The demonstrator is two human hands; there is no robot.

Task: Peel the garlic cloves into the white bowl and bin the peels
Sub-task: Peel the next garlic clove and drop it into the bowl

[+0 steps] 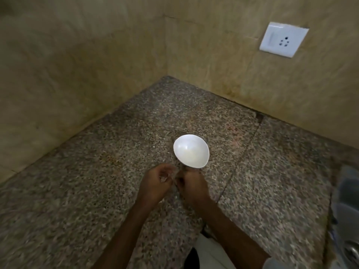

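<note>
By bowl (191, 151): left hand (155, 184), right hand (192, 187)

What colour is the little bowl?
The bowl is plain white, best seen in the head view.

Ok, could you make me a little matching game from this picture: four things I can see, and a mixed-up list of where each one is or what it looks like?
Things:
1. white bowl
2. wall socket
3. left hand
4. counter

Descriptions:
A. mounted high on the right-hand wall
B. speckled stone, runs into the corner
C. round and glossy, looks empty inside
D. fingers curled, close beside the right hand

Pairs: 1-C, 2-A, 3-D, 4-B.
</note>
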